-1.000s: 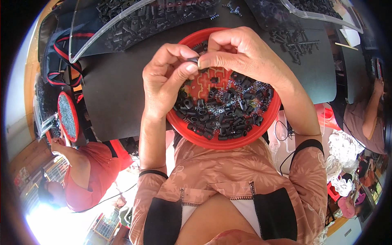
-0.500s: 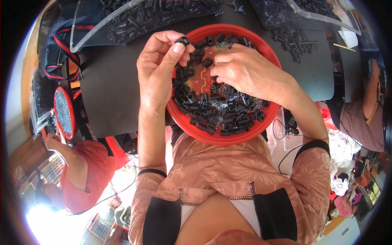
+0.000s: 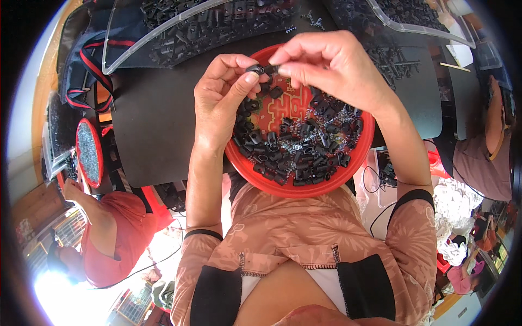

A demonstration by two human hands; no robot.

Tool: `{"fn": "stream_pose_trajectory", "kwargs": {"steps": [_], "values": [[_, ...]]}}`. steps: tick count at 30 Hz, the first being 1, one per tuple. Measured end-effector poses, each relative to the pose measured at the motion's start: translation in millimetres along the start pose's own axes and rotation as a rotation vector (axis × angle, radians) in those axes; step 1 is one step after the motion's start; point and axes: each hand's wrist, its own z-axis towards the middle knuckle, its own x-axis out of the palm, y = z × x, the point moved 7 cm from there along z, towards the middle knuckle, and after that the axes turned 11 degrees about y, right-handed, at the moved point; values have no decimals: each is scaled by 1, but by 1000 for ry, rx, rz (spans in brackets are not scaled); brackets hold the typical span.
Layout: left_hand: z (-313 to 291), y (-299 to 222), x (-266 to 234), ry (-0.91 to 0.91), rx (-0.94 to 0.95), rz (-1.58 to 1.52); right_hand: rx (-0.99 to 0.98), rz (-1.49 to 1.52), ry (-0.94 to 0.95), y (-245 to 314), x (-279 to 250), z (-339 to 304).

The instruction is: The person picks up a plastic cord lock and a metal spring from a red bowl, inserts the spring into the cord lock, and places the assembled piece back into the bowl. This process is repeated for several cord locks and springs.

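A small black hollow plastic part point(image 3: 254, 69) is pinched between the thumb and fingers of my left hand point(image 3: 220, 95), above the far left rim of a round red tray point(image 3: 304, 191). Opposite it, my right hand point(image 3: 337, 70) grips a small dark piece point(image 3: 273, 70), its end meeting or almost meeting the black part; the fingers partly cover it. Inside the tray lie many short black tubular parts point(image 3: 272, 157) mixed with thin metal coil springs point(image 3: 296, 145). A patterned patch of the tray floor point(image 3: 277, 115) shows through the middle.
Clear-rimmed bins of black parts point(image 3: 212, 27) stand at the table's far side. Slim black pieces point(image 3: 399, 66) lie on the right of the dark table point(image 3: 152, 125). At left are a red-and-black strap point(image 3: 87, 65), another red tray of springs point(image 3: 88, 152) and a co-worker in red point(image 3: 119, 233).
My right hand has lifted out of the tray and come up with a small dark piece beside the black part in my left hand. My left hand has shifted slightly right and nearer.
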Motion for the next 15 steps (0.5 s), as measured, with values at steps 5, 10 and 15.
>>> {"fn": "stream_pose_trajectory", "kwargs": {"steps": [5, 10, 15], "values": [[-1, 2, 0, 2, -19, 47, -77, 44, -37, -4, 3, 7], [-1, 2, 2, 23, -26, 60, -80, 32, -36, -6, 5, 9], [-1, 0, 4, 40, -32, 101, -47, 183, -18, -9, 6, 10]]}}
